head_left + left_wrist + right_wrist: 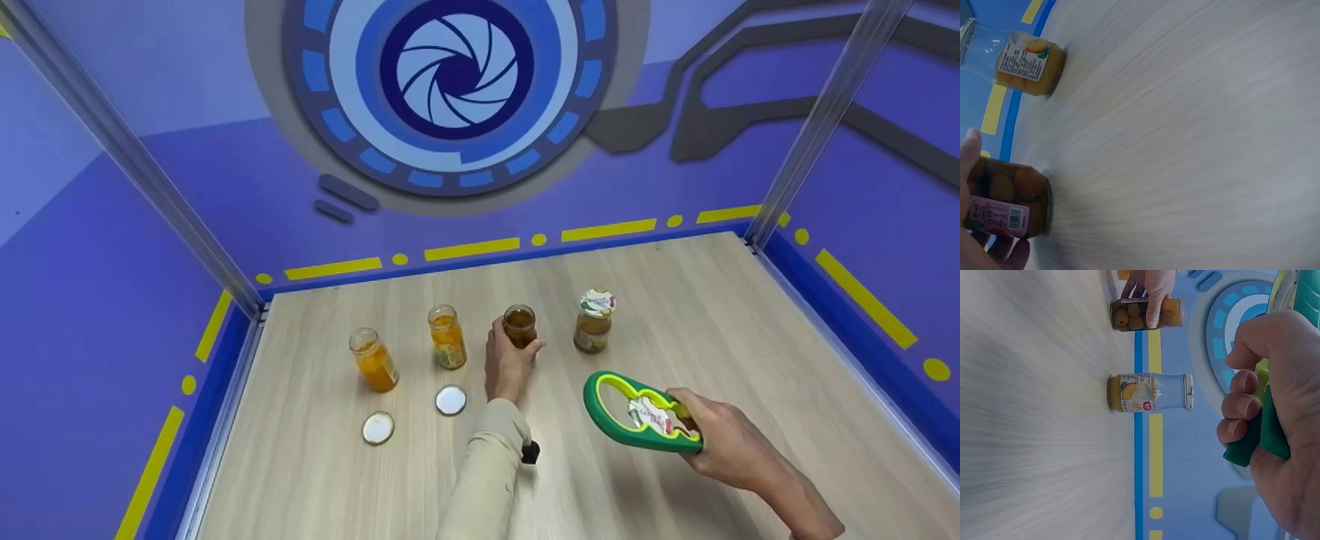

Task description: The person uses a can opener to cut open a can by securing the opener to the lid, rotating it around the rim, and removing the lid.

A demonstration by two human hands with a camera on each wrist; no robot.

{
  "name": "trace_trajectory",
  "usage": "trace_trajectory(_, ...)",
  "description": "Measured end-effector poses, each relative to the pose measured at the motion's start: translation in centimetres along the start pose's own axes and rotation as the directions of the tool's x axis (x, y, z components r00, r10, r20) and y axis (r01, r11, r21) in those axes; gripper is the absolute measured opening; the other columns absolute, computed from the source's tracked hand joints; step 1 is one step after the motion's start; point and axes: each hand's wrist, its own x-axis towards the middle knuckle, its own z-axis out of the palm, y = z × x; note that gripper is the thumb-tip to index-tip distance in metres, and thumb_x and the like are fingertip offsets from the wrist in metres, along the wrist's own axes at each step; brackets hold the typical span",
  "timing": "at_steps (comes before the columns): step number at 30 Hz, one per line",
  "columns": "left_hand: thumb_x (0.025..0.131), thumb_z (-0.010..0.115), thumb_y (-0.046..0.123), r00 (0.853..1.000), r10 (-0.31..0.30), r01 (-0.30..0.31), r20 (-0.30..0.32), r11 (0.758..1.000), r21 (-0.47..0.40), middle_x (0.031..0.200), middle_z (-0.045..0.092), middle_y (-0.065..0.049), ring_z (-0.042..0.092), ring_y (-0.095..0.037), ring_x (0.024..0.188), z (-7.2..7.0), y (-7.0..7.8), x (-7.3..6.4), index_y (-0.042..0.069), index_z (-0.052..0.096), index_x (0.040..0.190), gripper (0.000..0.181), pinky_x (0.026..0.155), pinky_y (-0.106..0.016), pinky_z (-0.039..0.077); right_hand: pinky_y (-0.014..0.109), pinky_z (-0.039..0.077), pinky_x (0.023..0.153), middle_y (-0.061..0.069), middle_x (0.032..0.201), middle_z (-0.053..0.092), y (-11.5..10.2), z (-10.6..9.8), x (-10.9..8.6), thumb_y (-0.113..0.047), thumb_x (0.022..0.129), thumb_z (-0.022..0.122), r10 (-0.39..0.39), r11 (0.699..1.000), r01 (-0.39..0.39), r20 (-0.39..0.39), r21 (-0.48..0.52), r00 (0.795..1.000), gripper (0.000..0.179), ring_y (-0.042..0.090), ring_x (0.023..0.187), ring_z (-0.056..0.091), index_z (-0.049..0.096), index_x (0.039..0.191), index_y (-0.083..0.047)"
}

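My left hand (508,367) grips a lidless glass jar (520,322) of dark liquid, standing on the table. Round brown fruit and a pink label show on this jar (1002,188) in the left wrist view. Lifted over the table at the right, my right hand (726,439) holds a green jar opener (637,439) with a yellow-green inner edge. A white lid with a printed pattern (651,415) shows within the opener's frame. In the right wrist view the fingers (1239,405) curl round the green handles.
Right of the gripped jar stands a lidded jar (592,331) with yellowish contents. Two open jars of orange fruit, one nearer the middle (448,346) and one farther left (376,367), have two loose lids (451,400) in front. Blue printed walls (465,225) enclose the table.
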Motion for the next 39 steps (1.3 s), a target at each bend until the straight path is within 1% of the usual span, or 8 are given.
trace_trajectory(8,0.077,0.093,0.032,0.999,-0.037,0.036,0.003,0.996,0.084,0.134,0.057,-0.020,0.056,-0.036,0.126,-0.6,1.0,-0.4,0.006,0.044,0.143,0.086,0.109,-0.048,0.044,0.041,0.056,0.077,-0.004,0.102,0.066,-0.3,0.0,0.2,-0.008,0.073,0.088,0.039,0.999,-0.039,0.035,0.000,0.999,0.063,0.011,0.086,0.059,0.058,0.128,-0.010)
trace_trajectory(14,0.081,0.090,0.034,0.992,-0.106,0.096,0.075,0.987,0.132,0.137,0.052,-0.027,0.052,-0.040,0.130,-1.1,1.9,-1.1,-0.006,0.039,0.147,0.094,0.113,-0.048,0.041,0.039,0.056,0.074,-0.005,0.100,0.066,-0.2,0.2,0.4,-0.006,0.072,0.089,-0.012,1.000,0.012,-0.013,0.003,1.000,0.062,0.013,0.084,0.062,0.059,0.126,-0.010)
trace_trajectory(18,0.085,0.087,0.032,0.989,-0.132,0.118,0.068,0.978,0.173,0.136,0.051,-0.029,0.054,-0.042,0.127,-1.7,2.4,-2.0,-0.010,0.039,0.148,0.089,0.110,-0.050,0.043,0.037,0.056,0.072,-0.005,0.099,0.066,-0.2,0.4,0.4,-0.006,0.070,0.090,-0.047,0.999,0.047,-0.038,0.003,0.998,0.062,0.013,0.083,0.063,0.060,0.125,-0.011)
trace_trajectory(28,0.096,0.068,0.032,0.967,-0.237,0.237,0.094,0.971,0.006,0.148,0.041,-0.030,0.048,-0.047,0.132,-3.6,3.0,-5.3,-0.007,0.035,0.154,0.078,0.110,-0.056,0.039,0.036,0.056,0.071,-0.004,0.100,0.067,-0.5,0.5,0.4,-0.003,0.071,0.090,-0.078,0.997,0.078,-0.054,0.010,0.996,0.062,0.010,0.082,0.062,0.061,0.125,-0.010)
trace_trajectory(31,0.098,0.065,0.035,0.933,-0.291,0.313,0.212,0.947,-0.076,0.146,0.044,-0.022,0.052,-0.041,0.129,-4.3,3.3,-6.5,-0.001,0.039,0.155,0.073,0.107,-0.054,0.043,0.036,0.055,0.070,-0.003,0.100,0.068,-0.7,0.6,0.6,-0.002,0.070,0.089,-0.091,0.996,0.092,-0.064,0.006,0.994,0.062,0.009,0.082,0.062,0.061,0.125,-0.010)
trace_trajectory(34,0.101,0.062,0.038,0.866,-0.319,0.397,0.385,0.907,-0.139,0.138,0.055,-0.014,0.057,-0.032,0.124,-5.3,3.5,-7.6,0.003,0.044,0.153,0.065,0.105,-0.050,0.046,0.036,0.056,0.070,-0.005,0.100,0.067,-1.0,0.7,1.1,-0.004,0.072,0.089,-0.094,0.996,0.094,-0.047,0.005,0.995,0.061,0.008,0.082,0.061,0.060,0.125,-0.010)
trace_trajectory(36,0.103,0.062,0.038,0.822,-0.307,0.433,0.480,0.884,-0.177,0.132,0.061,-0.010,0.060,-0.029,0.121,-6.0,3.6,-8.2,0.003,0.046,0.151,0.062,0.104,-0.047,0.049,0.036,0.056,0.071,-0.004,0.099,0.067,-1.3,0.8,1.4,-0.003,0.073,0.088,-0.096,0.995,0.096,-0.034,0.014,0.995,0.060,0.008,0.082,0.061,0.060,0.125,-0.010)
trace_trajectory(39,0.104,0.061,0.038,0.777,-0.247,0.452,0.579,0.859,-0.240,0.127,0.066,-0.006,0.064,-0.023,0.116,-6.8,3.8,-9.3,0.003,0.049,0.150,0.059,0.103,-0.042,0.051,0.036,0.056,0.072,-0.003,0.099,0.067,-1.8,0.8,1.8,-0.004,0.074,0.087,-0.093,0.995,0.093,-0.017,0.022,0.996,0.058,0.008,0.083,0.061,0.060,0.125,-0.010)
